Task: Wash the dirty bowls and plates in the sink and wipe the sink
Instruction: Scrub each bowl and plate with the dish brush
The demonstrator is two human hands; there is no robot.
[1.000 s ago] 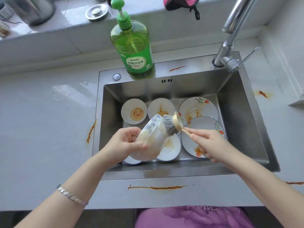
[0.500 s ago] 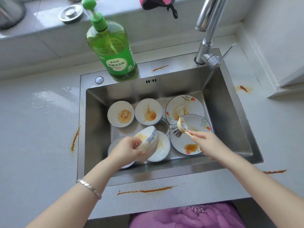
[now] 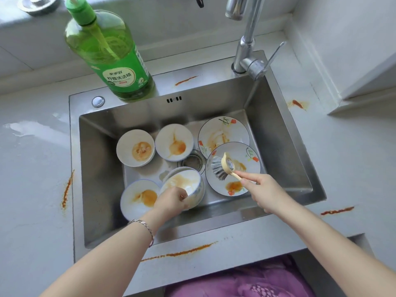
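Pale countertop (image 3: pixel 32 168) streaked with orange sauce around steel sink (image 3: pixel 100 168). On back-left rim, green soap bottle (image 3: pixel 115 61), pump cut off by frame. Inside, two stained back bowls (image 3: pixel 135 147) and front-left bowl (image 3: pixel 137 199), partly hidden behind left hand (image 3: pixel 171 199). Fingers curled round near rim of tilted bowl (image 3: pixel 186 183), low in basin; fingertips hidden. Drain (image 3: pixel 191 161) just behind. Right hand (image 3: pixel 265 194) pinching brush (image 3: pixel 226 167) handle, bristles over near plate (image 3: pixel 237 151) overlapping far plate (image 3: pixel 222 132); contact unclear. Faucet (image 3: pixel 248 48) back right, arch cut off.

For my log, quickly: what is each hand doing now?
Left hand: grips the tilted bowl by its rim.
Right hand: holds the dish brush by its handle.
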